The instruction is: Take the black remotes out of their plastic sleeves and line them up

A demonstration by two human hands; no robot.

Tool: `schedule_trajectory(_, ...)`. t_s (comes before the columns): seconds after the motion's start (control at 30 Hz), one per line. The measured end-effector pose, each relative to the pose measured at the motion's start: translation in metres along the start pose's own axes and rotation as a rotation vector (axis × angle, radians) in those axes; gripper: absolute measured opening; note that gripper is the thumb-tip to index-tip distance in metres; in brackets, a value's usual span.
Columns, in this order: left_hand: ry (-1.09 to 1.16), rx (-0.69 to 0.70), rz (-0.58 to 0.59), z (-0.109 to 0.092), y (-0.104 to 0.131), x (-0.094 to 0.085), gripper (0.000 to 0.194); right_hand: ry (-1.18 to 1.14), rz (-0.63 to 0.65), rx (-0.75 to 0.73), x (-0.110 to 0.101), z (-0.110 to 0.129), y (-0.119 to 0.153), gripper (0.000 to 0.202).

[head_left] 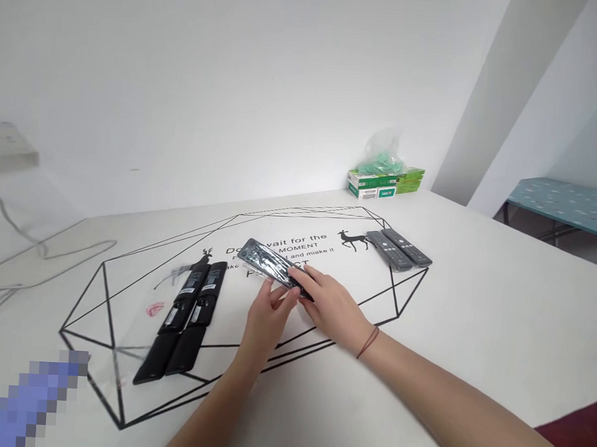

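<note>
A dark remote control (264, 258) in shiny clear plastic wrap is tilted between my two hands above the printed middle of the table. My left hand (269, 315) pinches its near end from below, thumb and fingers bent. My right hand (331, 308) grips the same end from the right, fingers lying over the buttons. On the left, two black remotes (192, 318) lie side by side, backs up, with labels on them. Two more remotes (397, 249) lie button side up at the right.
The white table (474, 313) bears black line patterns, deer and lettering. Thin clear plastic (146, 322) with a red mark lies at the left. Green-and-white boxes (373, 183) stand at the back, a plastic bag (382, 154) on top. A cable (71, 248) runs along the left.
</note>
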State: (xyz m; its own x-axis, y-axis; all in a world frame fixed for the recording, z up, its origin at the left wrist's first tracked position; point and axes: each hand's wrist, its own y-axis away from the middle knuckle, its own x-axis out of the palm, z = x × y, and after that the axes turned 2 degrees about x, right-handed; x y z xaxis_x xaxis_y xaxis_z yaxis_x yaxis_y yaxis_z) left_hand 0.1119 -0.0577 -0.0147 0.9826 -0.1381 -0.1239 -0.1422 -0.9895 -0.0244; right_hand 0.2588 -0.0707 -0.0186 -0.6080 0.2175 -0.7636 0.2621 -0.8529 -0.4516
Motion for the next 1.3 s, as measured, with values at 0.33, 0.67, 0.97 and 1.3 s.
schedule_trajectory(0.33,-0.064,0.007,-0.046,0.0,-0.003,-0.005,0.065,-0.004,-0.308,0.451,-0.068,-0.082,-0.02,0.041)
schedule_trajectory(0.67,-0.313,0.048,0.034,0.008,-0.008,-0.008,0.041,0.314,-0.522,1.061,-0.124,-0.191,0.038,0.032)
schedule_trajectory(0.97,-0.379,0.094,0.007,-0.001,-0.003,-0.008,0.029,0.344,-0.275,1.048,-0.117,-0.213,0.036,0.033)
schedule_trajectory(1.3,-0.467,0.194,0.104,0.004,-0.001,-0.009,0.027,0.341,-0.226,1.053,-0.117,-0.207,0.033,0.034)
